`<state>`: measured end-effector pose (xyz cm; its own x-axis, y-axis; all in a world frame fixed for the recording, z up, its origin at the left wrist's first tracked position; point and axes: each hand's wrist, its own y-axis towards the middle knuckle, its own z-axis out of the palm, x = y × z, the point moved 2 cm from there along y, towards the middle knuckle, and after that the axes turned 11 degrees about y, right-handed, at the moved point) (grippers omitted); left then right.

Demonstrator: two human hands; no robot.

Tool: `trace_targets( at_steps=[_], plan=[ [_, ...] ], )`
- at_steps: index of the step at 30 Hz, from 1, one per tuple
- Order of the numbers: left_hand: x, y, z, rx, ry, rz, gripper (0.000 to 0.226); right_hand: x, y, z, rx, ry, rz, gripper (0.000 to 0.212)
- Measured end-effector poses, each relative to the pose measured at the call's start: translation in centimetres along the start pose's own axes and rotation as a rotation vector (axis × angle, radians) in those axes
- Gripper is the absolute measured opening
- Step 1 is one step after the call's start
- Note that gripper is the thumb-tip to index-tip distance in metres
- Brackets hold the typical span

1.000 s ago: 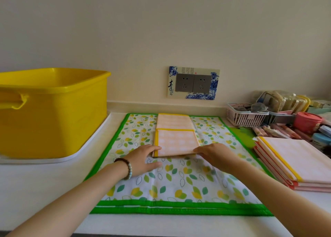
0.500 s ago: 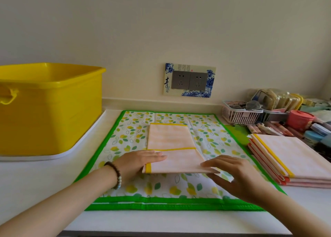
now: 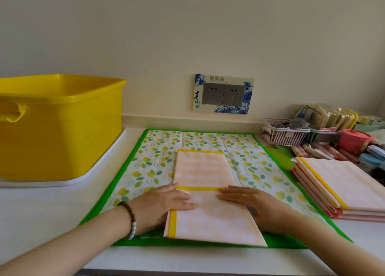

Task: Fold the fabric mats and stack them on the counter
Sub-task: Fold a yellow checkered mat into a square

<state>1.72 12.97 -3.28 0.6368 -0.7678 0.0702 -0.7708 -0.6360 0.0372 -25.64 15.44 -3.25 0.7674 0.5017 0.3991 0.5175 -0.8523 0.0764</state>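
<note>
The pink mat point(image 3: 210, 217) with yellow trim is folded into a long narrow strip. It lies on top of a bigger leaf-print mat point(image 3: 145, 167) with a green border. A yellow band crosses the strip about the middle, where one folded layer ends. Another yellow band runs along the left side of the nearer half. The strip is in the middle of the counter point(image 3: 41, 213), and its near end is close to the front edge, covering the green front border of the leaf-print mat.

The left hand point(image 3: 166, 202) lies flat on the left part of the strip, just below the crossing band. Its fingers are straight and together, and they press the cloth without holding it. The right hand point(image 3: 248, 202) does the same from the right side. Its fingers point(image 3: 229, 194) are straight and flat on the cloth, while the palm is over the right edge of the strip. The fingertips of the two hands are near each other but apart.

Half a second ago the near end of the strip stopped before the green border, and the right fingers only touched its near right corner. Now both hands rest on top.

A stack of folded mats point(image 3: 345, 190) stands toward the right edge of the counter, and a yellow tub point(image 3: 62, 134) toward the left edge.
</note>
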Motion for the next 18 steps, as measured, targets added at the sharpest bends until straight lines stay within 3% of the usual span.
trace_targets(
  at_steps=[5, 10, 14, 18],
  plan=[
    [1.2, 0.8, 0.0, -0.044, -0.115, -0.137, 0.053, -1.0, 0.4, 0.1, -0.061, 0.127, 0.075, 0.045],
    [2.3, 1.7, -0.7, -0.167, -0.491, -0.308, 0.014, -1.0, 1.3, -1.0, -0.317, 0.393, 0.223, 0.021],
    [3.2, 3.2, -0.6, -0.236, -0.492, -0.475, 0.016, -0.5, 2.5, -1.2, -0.426, 0.535, 0.263, 0.019],
    [4.0, 4.0, -0.3, -0.335, -0.567, -0.552, 0.034, -0.6, 3.3, -1.1, -0.541, 0.584, 0.283, 0.014]
  ],
)
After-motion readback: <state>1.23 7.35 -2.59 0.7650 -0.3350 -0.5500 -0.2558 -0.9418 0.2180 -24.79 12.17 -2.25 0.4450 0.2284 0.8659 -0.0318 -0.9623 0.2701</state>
